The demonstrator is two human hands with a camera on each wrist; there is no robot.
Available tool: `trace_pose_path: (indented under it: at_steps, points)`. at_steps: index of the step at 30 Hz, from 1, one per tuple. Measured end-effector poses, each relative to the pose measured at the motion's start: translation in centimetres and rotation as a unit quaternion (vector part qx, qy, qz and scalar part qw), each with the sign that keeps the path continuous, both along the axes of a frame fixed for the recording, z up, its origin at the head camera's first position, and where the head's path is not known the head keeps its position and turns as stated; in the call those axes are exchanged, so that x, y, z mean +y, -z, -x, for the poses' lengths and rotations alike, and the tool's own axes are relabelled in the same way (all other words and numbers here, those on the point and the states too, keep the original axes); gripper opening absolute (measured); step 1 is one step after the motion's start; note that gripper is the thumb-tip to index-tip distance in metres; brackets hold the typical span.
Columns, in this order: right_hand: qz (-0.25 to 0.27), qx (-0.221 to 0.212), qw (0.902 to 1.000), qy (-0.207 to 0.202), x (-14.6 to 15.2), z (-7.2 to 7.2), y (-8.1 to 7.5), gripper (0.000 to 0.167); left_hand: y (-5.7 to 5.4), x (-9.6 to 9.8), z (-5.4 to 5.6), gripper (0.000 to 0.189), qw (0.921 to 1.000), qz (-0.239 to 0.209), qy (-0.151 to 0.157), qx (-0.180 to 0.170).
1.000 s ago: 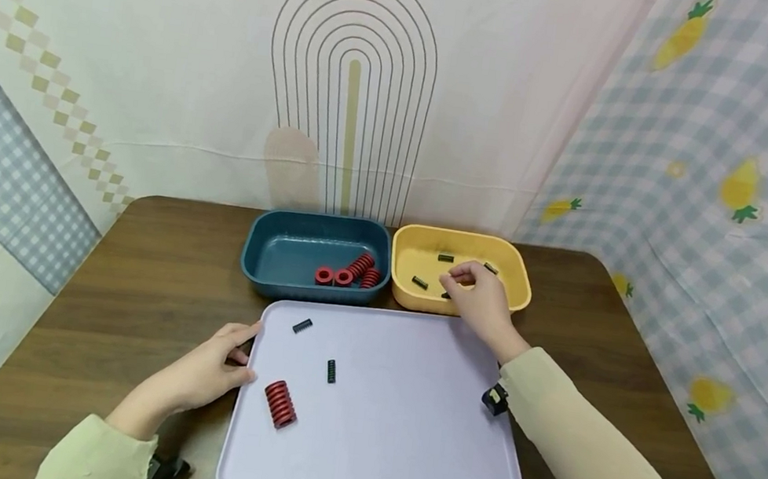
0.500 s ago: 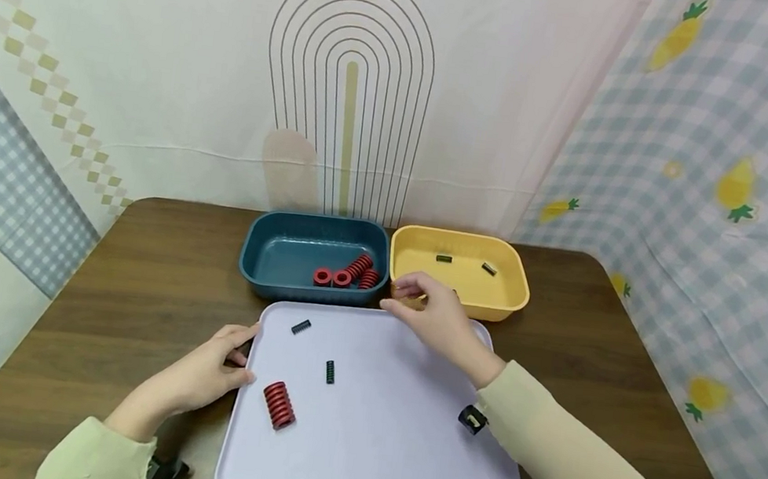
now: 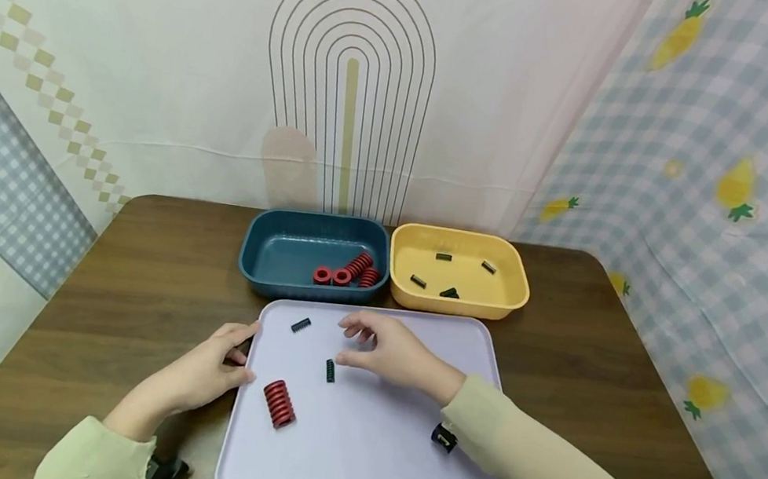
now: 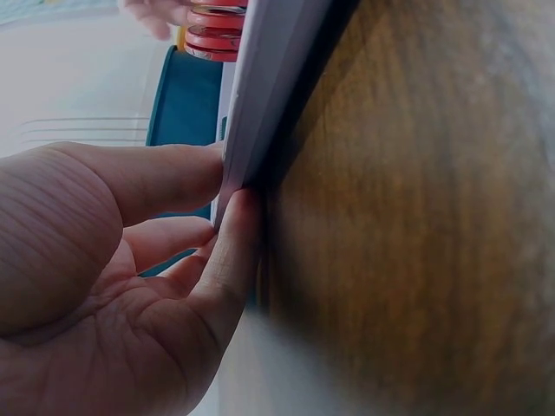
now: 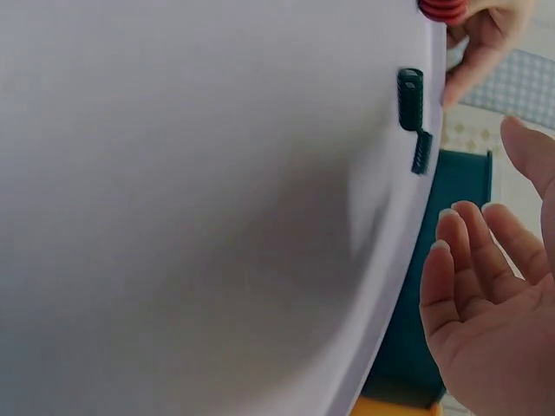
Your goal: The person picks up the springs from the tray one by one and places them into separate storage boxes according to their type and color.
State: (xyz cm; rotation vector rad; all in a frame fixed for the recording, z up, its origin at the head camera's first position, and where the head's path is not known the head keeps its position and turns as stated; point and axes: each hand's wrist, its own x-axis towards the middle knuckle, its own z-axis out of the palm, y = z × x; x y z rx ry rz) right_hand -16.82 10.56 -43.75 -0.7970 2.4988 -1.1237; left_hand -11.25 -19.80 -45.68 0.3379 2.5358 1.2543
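My left hand (image 3: pixel 204 371) rests its thumb and fingertips against the left rim of the lilac tray (image 3: pixel 394 462); the left wrist view shows the fingertips (image 4: pixel 245 204) at the rim, low by the wood. Over the tray, my right hand (image 3: pixel 395 354) has its thumb and fingers spread apart, with nothing between them. Its thumb tip is right beside a small dark green spring (image 3: pixel 330 371). Another small dark spring (image 3: pixel 301 326) lies near the tray's upper left corner. A large red spring (image 3: pixel 279 404) lies on the tray near my left thumb.
Behind the tray stand a blue bin (image 3: pixel 279 288) with several red springs (image 3: pixel 360 264) at its right end, and a yellow bin (image 3: pixel 482 311) with several small dark springs (image 3: pixel 444 257). All stand on a wooden table (image 3: pixel 160 269) backed by patterned cloth.
My right hand has moved from over the yellow bin, left and toward me, to above the tray, its fingers parting. The springs on the tray and my left hand have stayed put.
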Motion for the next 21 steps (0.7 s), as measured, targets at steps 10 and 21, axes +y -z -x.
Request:
trace_pose_path:
  at_steps: [10, 21]
  points:
    - [-0.049, -0.029, 0.9978, -0.033, -1.4, -0.9, 1.4, 0.046, -0.1, -0.1, -0.1, 0.070, 1.0000, 0.001, 0.006, 0.000]
    - [-0.087, -0.005, 0.9953, -0.041, -1.7, -1.1, 1.7, 0.035, -0.2, 0.0, 0.0, 0.070, 1.0000, 0.004, 0.001, 0.000]
